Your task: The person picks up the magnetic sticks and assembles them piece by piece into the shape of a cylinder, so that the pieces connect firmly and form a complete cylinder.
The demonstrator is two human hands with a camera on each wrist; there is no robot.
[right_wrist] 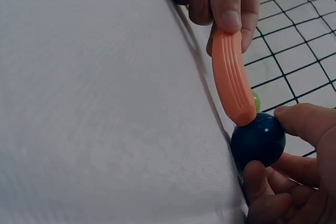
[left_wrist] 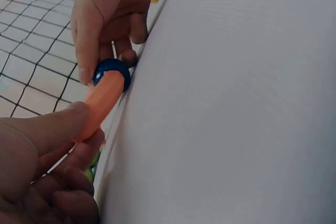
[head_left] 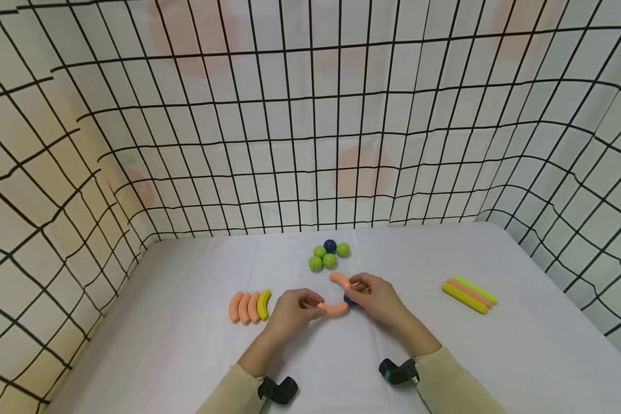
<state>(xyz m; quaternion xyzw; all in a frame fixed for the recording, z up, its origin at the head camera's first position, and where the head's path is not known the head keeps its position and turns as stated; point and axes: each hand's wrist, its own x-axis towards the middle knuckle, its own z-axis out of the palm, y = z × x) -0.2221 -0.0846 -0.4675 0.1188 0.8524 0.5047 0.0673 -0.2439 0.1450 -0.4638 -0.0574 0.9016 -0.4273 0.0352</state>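
Note:
My left hand (head_left: 292, 310) pinches the outer end of a ribbed orange curved piece (head_left: 333, 310) between thumb and fingers. That piece's other end meets a dark blue ball (right_wrist: 258, 140), which my right hand (head_left: 378, 296) holds between thumb and fingertips. A second orange curved piece (head_left: 338, 279) points up and left from beside the right fingers in the head view; its lower end is hidden by them. In the left wrist view, the held orange piece (left_wrist: 105, 103) overlaps the front of the ball.
Behind the hands sit several green balls (head_left: 315, 264) and another dark blue ball (head_left: 330, 246). Left lie several orange curved pieces (head_left: 244, 309) beside a yellow curved piece (head_left: 263, 305). Straight sticks (head_left: 466, 297) lie right on the white table (head_left: 176, 356). Black netting (head_left: 310, 138) surrounds the sides and back.

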